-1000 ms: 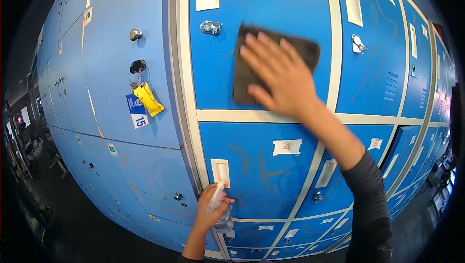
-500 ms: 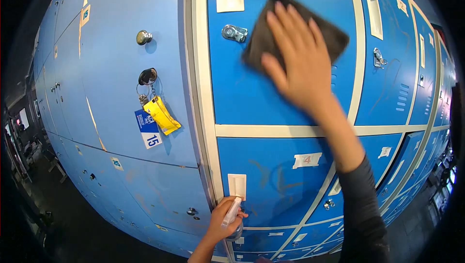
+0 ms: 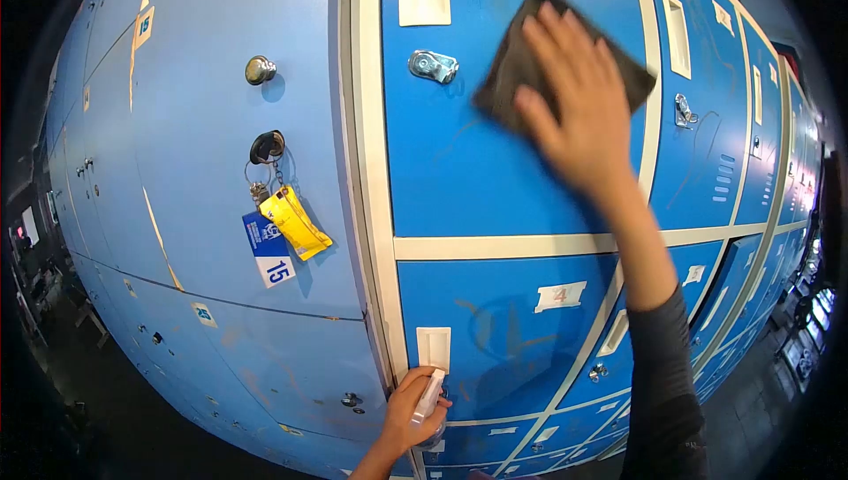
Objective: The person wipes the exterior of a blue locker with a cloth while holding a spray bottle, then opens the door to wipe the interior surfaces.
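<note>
My right hand lies with its fingers spread on a dark cloth, pressing it flat against an upper blue locker door. A metal latch is to the left of the cloth. Low in the view, my left hand is wrapped round a spray bottle with a white nozzle. It is just below the white recessed handle of the locker door marked 4.
Lighter blue lockers fill the left side. A key with a yellow tag and a blue-white tag marked 15 hangs from a lock there. More blue lockers recede to the right, with one door ajar.
My right hand and the cloth have moved to the right across the door. My left hand still holds the spray bottle in nearly the same place. The view has shifted slightly.
</note>
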### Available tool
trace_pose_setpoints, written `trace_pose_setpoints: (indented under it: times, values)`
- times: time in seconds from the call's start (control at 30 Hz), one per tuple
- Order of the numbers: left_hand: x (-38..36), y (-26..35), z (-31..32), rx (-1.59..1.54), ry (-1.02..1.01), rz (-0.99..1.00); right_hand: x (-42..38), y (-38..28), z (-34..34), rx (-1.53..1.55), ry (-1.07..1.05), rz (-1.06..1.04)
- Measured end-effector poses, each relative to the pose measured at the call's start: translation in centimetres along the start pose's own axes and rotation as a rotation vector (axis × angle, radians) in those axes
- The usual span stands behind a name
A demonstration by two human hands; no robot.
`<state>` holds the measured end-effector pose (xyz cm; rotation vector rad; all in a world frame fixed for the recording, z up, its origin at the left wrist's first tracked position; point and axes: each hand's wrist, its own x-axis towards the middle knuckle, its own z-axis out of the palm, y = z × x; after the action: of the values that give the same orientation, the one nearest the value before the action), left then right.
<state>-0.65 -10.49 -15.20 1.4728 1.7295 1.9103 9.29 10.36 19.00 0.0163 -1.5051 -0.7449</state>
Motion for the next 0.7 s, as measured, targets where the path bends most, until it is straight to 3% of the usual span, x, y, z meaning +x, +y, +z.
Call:
trace_pose_setpoints:
  times: [0.1, 0.23, 0.43, 0.5, 0.7]
  values:
    - [0.1, 0.1, 0.1, 0.004, 0.005, 0.009, 4.5, 3.9, 1.1, -0.072, 0.088, -0.019]
    - [-0.1, -0.2, 0.0, 0.057, -0.005, 0.054, 3.2, 1.6, 1.7, -0.055, 0.118, 0.024]
    - [0.0, 0.1, 0.2, -0.072, 0.001, 0.009, -6.8, -9.2, -1.3, 0.287, -0.407, -0.087]
    - [-0.2, 0.2, 0.3, -0.111, 0.006, -0.013, -8.9, -11.0, -1.7, 0.230, -0.411, -0.223]
    - [0.2, -0.3, 0.3, -0.095, 0.012, 0.051, -6.1, -8.1, -1.4, 0.256, -0.386, -0.159]
